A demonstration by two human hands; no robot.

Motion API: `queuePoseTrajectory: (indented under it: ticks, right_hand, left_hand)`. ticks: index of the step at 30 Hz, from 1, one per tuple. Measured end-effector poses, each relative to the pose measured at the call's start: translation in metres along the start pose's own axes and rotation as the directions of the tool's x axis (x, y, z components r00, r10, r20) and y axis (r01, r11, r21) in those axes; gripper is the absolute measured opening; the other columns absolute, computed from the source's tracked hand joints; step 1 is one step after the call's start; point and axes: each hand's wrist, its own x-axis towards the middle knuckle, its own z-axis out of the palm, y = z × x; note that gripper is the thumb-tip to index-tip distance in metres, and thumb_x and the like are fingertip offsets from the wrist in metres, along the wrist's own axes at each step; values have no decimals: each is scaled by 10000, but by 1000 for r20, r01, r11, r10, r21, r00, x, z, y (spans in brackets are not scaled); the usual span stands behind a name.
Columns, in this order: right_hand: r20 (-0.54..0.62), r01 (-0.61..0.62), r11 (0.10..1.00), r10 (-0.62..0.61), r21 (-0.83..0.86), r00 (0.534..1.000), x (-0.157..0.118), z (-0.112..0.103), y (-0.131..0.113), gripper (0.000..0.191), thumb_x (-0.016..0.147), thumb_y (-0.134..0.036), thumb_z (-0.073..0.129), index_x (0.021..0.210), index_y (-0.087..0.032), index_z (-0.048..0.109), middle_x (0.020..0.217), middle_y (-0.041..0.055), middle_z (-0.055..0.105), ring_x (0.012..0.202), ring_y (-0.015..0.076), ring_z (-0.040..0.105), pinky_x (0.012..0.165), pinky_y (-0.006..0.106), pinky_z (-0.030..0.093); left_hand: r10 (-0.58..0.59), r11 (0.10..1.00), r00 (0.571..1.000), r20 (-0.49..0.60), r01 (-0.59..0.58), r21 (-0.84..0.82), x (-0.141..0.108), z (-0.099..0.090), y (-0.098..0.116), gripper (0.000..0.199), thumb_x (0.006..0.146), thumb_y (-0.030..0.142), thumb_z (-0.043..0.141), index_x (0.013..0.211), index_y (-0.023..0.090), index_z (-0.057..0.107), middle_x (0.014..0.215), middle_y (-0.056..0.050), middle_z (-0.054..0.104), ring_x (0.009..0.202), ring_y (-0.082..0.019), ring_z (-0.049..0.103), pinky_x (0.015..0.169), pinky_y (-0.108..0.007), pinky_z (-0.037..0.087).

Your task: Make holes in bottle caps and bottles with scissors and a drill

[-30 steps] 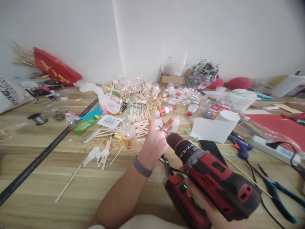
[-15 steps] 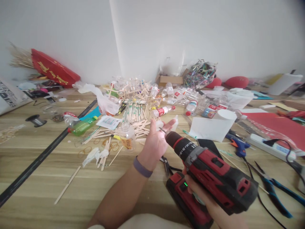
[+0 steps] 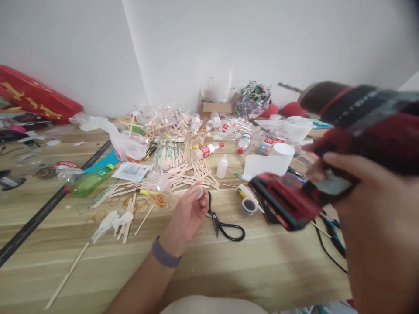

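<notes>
Drill (image 3: 356, 109), red and black, fills the right side of the frame, raised above the table (image 3: 235, 279), with its bit (image 3: 288, 87) pointing to the upper left, over the wall. The person's right hand (image 3: 369, 200), at the right edge, is closed around the drill's handle; the battery end hangs toward the centre right, and parts of the tool are blurred.

The left hand (image 3: 188, 213), just below the middle of the frame, is curled nearly closed, its fingertips pinching a small white disc (image 3: 200, 192). Only a pale curved edge of the disc shows; the fingers hide the rest. Bit and disc are well apart. A purple wristband (image 3: 166, 254) circles the left wrist.

Black-handled scissors (image 3: 220, 224) lie just right of the left hand, and a clear cup (image 3: 158, 189) with an orange label stands near it on the left. Above, at mid-frame, wooden sticks (image 3: 186, 175) lie in a loose heap beside an upright white squeeze bottle (image 3: 222, 168).
</notes>
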Motion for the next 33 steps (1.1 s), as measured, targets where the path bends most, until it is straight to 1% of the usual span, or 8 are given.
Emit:
queuePoseTrajectory:
  ticks: [2, 4, 8, 11, 15, 23, 29, 33]
  right_hand:
    - [-54, 41, 987, -33, 156, 998, 27, 15, 10, 94, 572, -158, 686, 545, -191, 602, 723, 48, 647, 441, 115, 498, 367, 270, 355]
    - [-24, 36, 980, -32, 193, 999, 50, 32, 27, 102, 572, -140, 682, 583, -196, 598, 726, 22, 646, 455, 105, 498, 394, 260, 366]
    - [77, -66, 988, 55, 138, 995, 79, 66, 71, 160, 695, -128, 713, 692, -224, 585, 791, 4, 634, 518, 106, 527, 476, 260, 451]
    - [142, -145, 987, 134, 72, 981, 88, 89, 102, 129, 809, -144, 712, 777, -166, 589, 820, -10, 638, 559, 93, 555, 517, 240, 491]
    - [180, -213, 977, 210, -2, 961, 97, 112, 133, 159, 919, -285, 656, 960, -134, 633, 869, 9, 642, 667, 134, 602, 556, 273, 542]
    - [233, -258, 964, 265, -60, 936, 107, 130, 177, 331, 928, -429, 620, 1113, -155, 624, 1008, 56, 652, 812, 202, 633, 624, 358, 587]
    - [206, -293, 951, 308, -101, 929, 106, 138, 207, 198, 941, -288, 634, 1062, -131, 627, 962, 31, 648, 749, 148, 634, 627, 293, 566]
    - [221, -305, 944, 326, -126, 919, 105, 139, 212, 151, 933, -255, 646, 1014, -129, 629, 894, 10, 641, 679, 122, 616, 569, 251, 545]
  left_hand:
    - [-29, 999, 999, -16, 30, 35, -8, -9, -5, 160, 828, 112, 640, 927, 179, 534, 689, 34, 577, 463, -46, 464, 419, -138, 349]
    - [-50, 996, 998, -38, 52, 68, -14, -16, -8, 194, 797, 163, 681, 932, 166, 541, 656, 43, 562, 430, -30, 418, 399, -124, 312]
    - [-67, 983, 997, -46, 74, 170, -23, -23, -13, 324, 706, 254, 767, 939, 150, 566, 636, 55, 563, 390, -7, 318, 370, -127, 217]
    - [-110, 954, 993, -32, 115, 277, -26, -25, -15, 378, 664, 307, 773, 940, 162, 559, 635, 57, 574, 389, -3, 268, 386, -141, 171]
    - [-163, 937, 985, -56, 172, 305, -27, -31, -14, 371, 666, 320, 721, 955, 166, 547, 618, 58, 569, 392, -7, 243, 406, -163, 132]
    - [-190, 918, 978, -89, 209, 336, -21, -40, -17, 234, 633, 215, 604, 844, 173, 512, 655, 17, 625, 413, -12, 282, 450, -197, 120]
    - [-229, 883, 971, -71, 238, 405, -21, -42, -18, 171, 613, 184, 526, 783, 172, 541, 641, -1, 623, 420, -39, 317, 441, -222, 132]
    - [-266, 843, 960, -87, 276, 461, -20, -45, -17, 217, 590, 176, 498, 801, 180, 550, 650, 2, 618, 425, -53, 339, 429, -217, 157]
